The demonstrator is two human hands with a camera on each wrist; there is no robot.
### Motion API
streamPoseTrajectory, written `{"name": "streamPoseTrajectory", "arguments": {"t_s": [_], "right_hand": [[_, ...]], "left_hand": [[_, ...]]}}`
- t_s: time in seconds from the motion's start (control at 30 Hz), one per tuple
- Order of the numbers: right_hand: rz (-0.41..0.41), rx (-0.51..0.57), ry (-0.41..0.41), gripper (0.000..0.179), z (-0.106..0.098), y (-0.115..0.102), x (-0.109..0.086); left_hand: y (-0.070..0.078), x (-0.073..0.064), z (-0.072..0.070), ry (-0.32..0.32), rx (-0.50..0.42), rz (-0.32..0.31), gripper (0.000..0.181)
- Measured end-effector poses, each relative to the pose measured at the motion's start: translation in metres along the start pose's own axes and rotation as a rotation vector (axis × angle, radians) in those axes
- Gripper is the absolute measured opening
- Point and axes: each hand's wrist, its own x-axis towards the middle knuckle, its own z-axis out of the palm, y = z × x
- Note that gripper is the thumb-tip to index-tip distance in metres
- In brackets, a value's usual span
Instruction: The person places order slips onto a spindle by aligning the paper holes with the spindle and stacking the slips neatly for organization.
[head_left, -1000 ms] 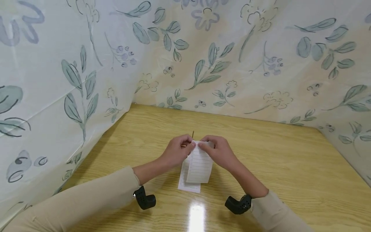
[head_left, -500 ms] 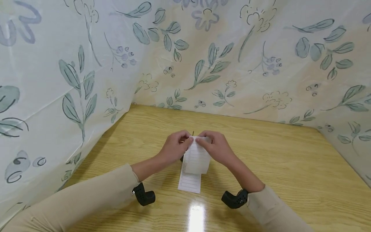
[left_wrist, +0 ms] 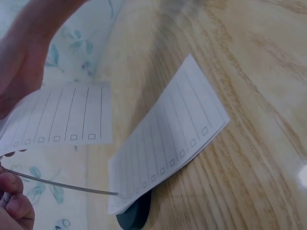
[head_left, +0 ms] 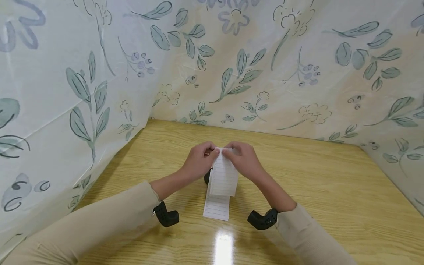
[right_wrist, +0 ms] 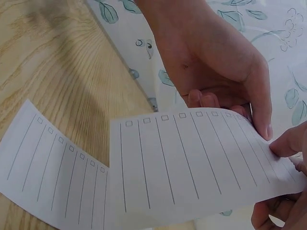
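My left hand (head_left: 198,162) and right hand (head_left: 245,160) pinch the top edge of a lined paper slip (head_left: 225,176) printed with checkboxes, thumbs on its near face. The slip hangs between them in the head view. Below it, a small stack of matching slips (head_left: 216,209) lies tilted against the dark base (left_wrist: 135,214) of a paper spike. The spike's thin metal rod (left_wrist: 62,184) rises out of the stack towards my fingers in the left wrist view. Its tip is hidden behind the hands and the held slip.
The wood-grain table (head_left: 308,184) extends on both sides, with a bright reflection near the front. A floral cloth (head_left: 251,73) hangs along the back and left. Black wrist cameras (head_left: 167,217) sit under both wrists, close to the tabletop.
Both hands have moved away from me and upward, carrying the slip. More of the stack beneath now shows. The spike tip, visible between the hands before, is now covered.
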Motion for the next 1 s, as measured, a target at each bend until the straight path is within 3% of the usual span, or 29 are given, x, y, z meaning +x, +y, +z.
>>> {"name": "streamPoseTrajectory", "arguments": {"t_s": [0.5, 1.0], "right_hand": [[0.079, 0.046, -0.005, 0.021, 0.001, 0.002, 0.01], [0.111, 0.099, -0.011, 0.023, 0.003, 0.002, 0.017]], "left_hand": [[0.004, 0.01, -0.001, 0.001, 0.018, -0.078, 0.018], [0.005, 0.016, -0.004, -0.012, -0.043, -0.162, 0.022]]}}
